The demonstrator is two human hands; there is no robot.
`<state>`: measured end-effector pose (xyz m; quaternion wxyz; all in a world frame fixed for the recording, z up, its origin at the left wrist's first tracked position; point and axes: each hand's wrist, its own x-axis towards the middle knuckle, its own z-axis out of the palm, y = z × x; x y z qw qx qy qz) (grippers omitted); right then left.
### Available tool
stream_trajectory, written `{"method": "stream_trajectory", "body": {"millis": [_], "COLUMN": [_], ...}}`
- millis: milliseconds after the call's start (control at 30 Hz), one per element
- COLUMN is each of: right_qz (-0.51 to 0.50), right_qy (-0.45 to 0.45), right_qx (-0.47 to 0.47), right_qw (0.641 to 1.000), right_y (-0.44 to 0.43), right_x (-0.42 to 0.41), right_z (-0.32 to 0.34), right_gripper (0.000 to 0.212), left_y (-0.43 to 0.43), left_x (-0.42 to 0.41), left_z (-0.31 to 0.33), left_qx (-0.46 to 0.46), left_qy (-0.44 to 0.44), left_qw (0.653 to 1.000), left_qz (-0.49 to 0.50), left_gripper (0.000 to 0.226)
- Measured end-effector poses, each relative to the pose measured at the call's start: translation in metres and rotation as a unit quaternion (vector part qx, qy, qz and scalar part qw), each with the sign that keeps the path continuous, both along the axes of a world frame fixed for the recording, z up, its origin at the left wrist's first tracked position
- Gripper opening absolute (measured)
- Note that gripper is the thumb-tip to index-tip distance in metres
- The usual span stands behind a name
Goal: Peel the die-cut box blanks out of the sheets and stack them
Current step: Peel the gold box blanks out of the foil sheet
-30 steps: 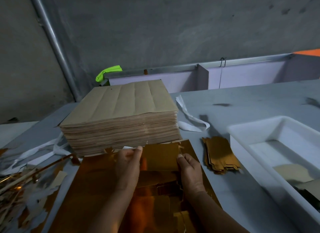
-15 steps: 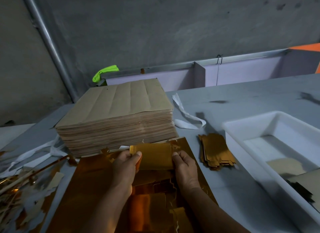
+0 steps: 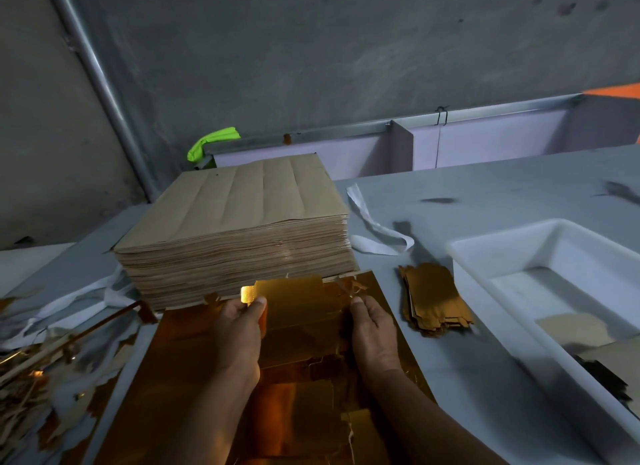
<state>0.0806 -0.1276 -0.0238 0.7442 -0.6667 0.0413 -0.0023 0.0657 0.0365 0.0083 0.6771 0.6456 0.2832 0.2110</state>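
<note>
Grey counter (image 3: 485,187) had the gold sheet (image 3: 166,378) lying flat; left hand (image 3: 239,336) and right hand (image 3: 374,333) each pinched an end of one blank (image 3: 298,302), held right between them.

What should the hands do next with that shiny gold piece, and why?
Probably carry it to the right and lay it on the pile of blanks. The left hand and right hand pinch the gold blank by its two ends, and it looks lifted free of the gold sheet. The pile lies just to the right, beside the white tray.
</note>
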Motion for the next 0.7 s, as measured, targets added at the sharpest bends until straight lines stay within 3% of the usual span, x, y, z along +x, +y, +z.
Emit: {"method": "stream_trajectory", "body": {"millis": [233, 567, 700], "right_qz": [0.010, 0.024, 0.029], "right_qy": [-0.008, -0.010, -0.001], "right_qx": [-0.024, -0.048, -0.038], "right_qw": [1.000, 0.998, 0.999], "right_y": [0.001, 0.000, 0.000], "right_x": [-0.005, -0.004, -0.003], "right_z": [0.004, 0.004, 0.002], "right_gripper": [0.047, 0.032, 0.030], "left_y": [-0.002, -0.010, -0.003], "left_x": [0.001, 0.002, 0.003], "left_z": [0.000, 0.006, 0.013], "left_qx": [-0.019, -0.045, -0.057], "left_qy": [-0.015, 0.031, 0.014], "left_qw": [1.000, 0.997, 0.996], "left_qz": [0.010, -0.062, -0.070], "left_gripper": [0.005, 0.018, 0.010]}}
